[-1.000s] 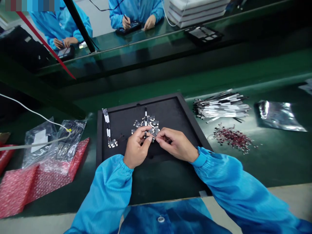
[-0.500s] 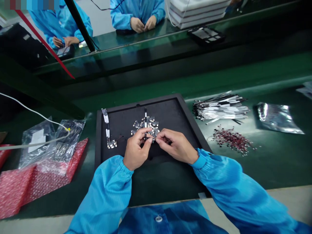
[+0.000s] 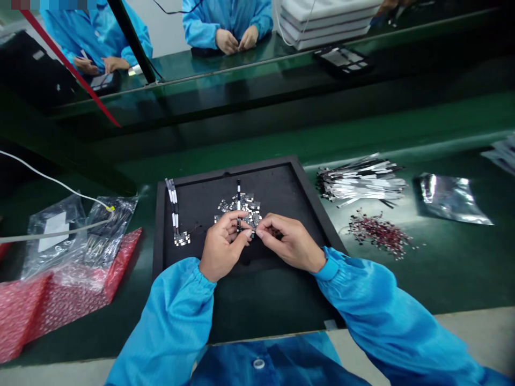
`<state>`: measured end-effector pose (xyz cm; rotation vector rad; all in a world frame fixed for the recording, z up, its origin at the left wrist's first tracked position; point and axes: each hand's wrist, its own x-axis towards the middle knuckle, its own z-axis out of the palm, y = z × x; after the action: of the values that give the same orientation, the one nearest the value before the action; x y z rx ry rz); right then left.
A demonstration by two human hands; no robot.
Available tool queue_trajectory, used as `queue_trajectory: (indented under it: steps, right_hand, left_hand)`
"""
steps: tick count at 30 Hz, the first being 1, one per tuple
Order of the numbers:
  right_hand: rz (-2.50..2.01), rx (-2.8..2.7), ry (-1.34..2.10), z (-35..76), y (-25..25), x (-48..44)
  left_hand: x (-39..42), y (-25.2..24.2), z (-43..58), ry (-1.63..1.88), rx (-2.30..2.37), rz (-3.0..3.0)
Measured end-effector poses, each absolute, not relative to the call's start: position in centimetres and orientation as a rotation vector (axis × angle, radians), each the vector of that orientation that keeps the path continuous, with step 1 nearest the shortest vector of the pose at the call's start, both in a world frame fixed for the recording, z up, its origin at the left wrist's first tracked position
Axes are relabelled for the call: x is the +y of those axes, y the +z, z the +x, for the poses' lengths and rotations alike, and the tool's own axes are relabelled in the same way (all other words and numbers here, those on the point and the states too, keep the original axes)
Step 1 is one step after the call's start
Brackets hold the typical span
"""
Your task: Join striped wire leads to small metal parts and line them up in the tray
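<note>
My left hand [image 3: 223, 242] is closed in a pinch on a small circuit board, mostly hidden by the fingers. A narrow black-and-white flex cable [image 3: 238, 195] runs from those fingers away from me. My right hand [image 3: 290, 241] pinches at the board's right edge, its fingertips almost touching the left thumb; what they hold is too small to make out. Just beyond the fingers lies a pile of small circuit boards [image 3: 250, 203] in a black tray [image 3: 273, 179]. Along the tray's left side are boards [image 3: 182, 239] with strip cables [image 3: 173, 201] attached.
Right of the tray lie a heap of flex cables [image 3: 364, 182], a pile of small parts with red wires [image 3: 380, 233] and a silvery bag [image 3: 454, 198]. Plastic bags [image 3: 56, 236] and red bubble wrap [image 3: 68, 305] lie left. Two people in blue sit across the bench.
The view has shifted slightly. My hands stay together at the same board with nearly the same grip. Across the bench, the left person's hands have moved a little.
</note>
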<state>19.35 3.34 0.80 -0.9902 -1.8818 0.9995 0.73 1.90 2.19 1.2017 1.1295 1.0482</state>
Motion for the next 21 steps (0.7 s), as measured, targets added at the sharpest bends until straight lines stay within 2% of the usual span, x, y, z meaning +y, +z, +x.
queue_trajectory:
  steps: [21]
  right_hand:
    - [-0.991,-1.683,1.422,19.42,1.06,3.58]
  left_hand:
    - [1.88,2.61,0.54,1.019,1.097,1.111]
